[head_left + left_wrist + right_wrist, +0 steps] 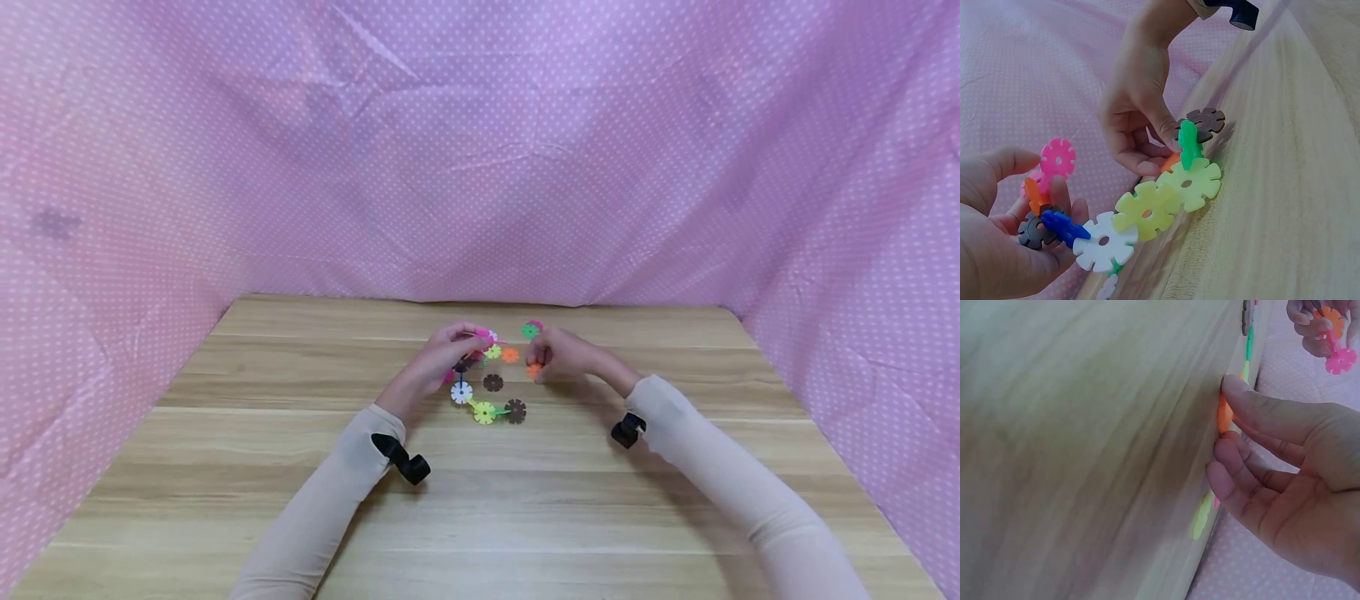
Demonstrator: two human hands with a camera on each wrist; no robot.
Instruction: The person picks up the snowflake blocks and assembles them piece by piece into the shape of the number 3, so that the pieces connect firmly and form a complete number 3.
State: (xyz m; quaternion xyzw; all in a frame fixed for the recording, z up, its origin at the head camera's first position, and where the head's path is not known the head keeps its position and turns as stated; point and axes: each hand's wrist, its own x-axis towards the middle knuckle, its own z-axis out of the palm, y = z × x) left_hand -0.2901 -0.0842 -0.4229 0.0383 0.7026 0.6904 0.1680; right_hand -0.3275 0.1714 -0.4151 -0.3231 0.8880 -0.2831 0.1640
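My left hand (442, 354) holds one end of a chain of slotted plastic snowflake discs near the table's far middle. In the left wrist view a pink disc (1058, 157), an orange disc (1036, 196) and a dark disc (1036, 231) sit among its fingers. From there the chain runs through a blue disc (1065, 227), a white disc (1105, 241), yellow discs (1147, 210) and a green disc (1189, 145) to a brown disc (1205, 120). To the right, my right hand (561, 353) pinches a separate orange disc (1225, 414) between thumb and fingers, close over the tabletop.
Between the hands lie a loose orange disc (510, 355) and a brown disc (492, 382). A green disc (530, 331) overlaps a pink one just beyond the right hand. The wooden table (510, 517) ends at a pink dotted cloth (480, 167) behind and at both sides.
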